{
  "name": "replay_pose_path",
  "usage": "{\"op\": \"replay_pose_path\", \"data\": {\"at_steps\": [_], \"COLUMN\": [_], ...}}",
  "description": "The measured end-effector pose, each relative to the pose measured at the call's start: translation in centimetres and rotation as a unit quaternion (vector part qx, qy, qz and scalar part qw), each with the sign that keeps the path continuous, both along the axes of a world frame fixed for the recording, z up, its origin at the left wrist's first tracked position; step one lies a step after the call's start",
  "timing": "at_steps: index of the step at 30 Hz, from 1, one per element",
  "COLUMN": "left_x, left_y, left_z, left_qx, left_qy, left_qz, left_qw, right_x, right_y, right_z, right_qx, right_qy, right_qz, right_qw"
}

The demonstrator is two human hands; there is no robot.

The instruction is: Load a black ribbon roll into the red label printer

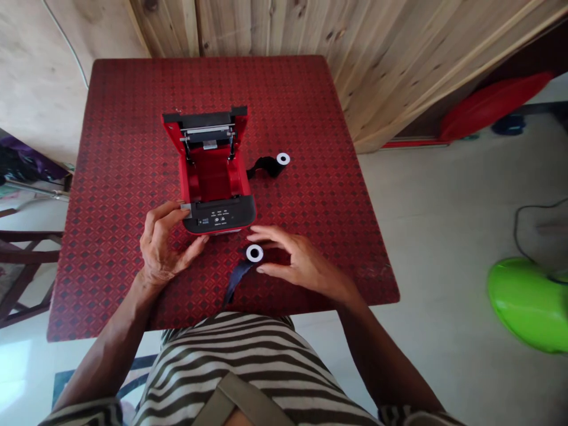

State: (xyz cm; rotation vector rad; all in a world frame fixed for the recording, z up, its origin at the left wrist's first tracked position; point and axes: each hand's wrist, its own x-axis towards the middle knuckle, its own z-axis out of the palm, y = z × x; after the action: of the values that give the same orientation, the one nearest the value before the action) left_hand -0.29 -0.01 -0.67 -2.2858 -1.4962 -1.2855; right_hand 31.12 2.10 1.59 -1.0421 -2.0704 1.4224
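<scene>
A red and black label printer [217, 214] stands on the patterned red table with its lid [208, 133] raised and its red inside showing. My left hand [160, 245] grips the printer's front left corner, fingers on top by a grey tab [186, 210], thumb at the front edge. Just in front of the printer is a black ribbon roll [254, 254] with a white core, its loose tail trailing toward my body. My right hand [295, 257] is open around this roll's right side, thumb and fingers apart; contact is unclear.
To the printer's right lies another black roll [283, 159] with a white core, its tail running toward the printer. A wooden wall [275, 29] borders the table's [337, 225] far side. On the floor at right is a green seat [528, 305]; a dark wooden chair [26, 257] stands left.
</scene>
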Motion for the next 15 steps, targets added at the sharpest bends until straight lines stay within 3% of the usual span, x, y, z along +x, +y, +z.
{"op": "replay_pose_path", "data": {"at_steps": [2, 4, 6, 8, 12, 15], "left_x": [0.0, 0.0, 0.0, 0.0, 0.0, -0.1], "left_y": [0.0, 0.1, 0.1, 0.1, 0.1, 0.1], "left_z": [0.1, 0.2, 0.3, 0.3, 0.3, 0.2], "left_qx": [0.002, 0.002, -0.001, -0.001, 0.004, 0.002], "left_qy": [-0.002, -0.005, -0.007, -0.009, -0.013, -0.007], "left_qz": [-0.004, -0.007, -0.008, -0.008, -0.017, -0.009], "left_qw": [1.0, 1.0, 1.0, 1.0, 1.0, 1.0], "right_x": [1.5, 2.7, 3.3, 3.1, 1.1, 0.3], "right_y": [2.1, 5.1, 8.5, 11.5, 14.9, 14.9], "right_z": [0.7, 0.5, -0.9, -2.9, -6.1, -6.0], "right_qx": [-0.026, 0.008, 0.094, 0.131, 0.127, 0.136], "right_qy": [0.001, -0.007, 0.002, 0.013, 0.016, 0.018], "right_qz": [-0.012, -0.086, -0.206, -0.274, -0.261, -0.258], "right_qw": [1.0, 0.996, 0.974, 0.953, 0.957, 0.956]}}
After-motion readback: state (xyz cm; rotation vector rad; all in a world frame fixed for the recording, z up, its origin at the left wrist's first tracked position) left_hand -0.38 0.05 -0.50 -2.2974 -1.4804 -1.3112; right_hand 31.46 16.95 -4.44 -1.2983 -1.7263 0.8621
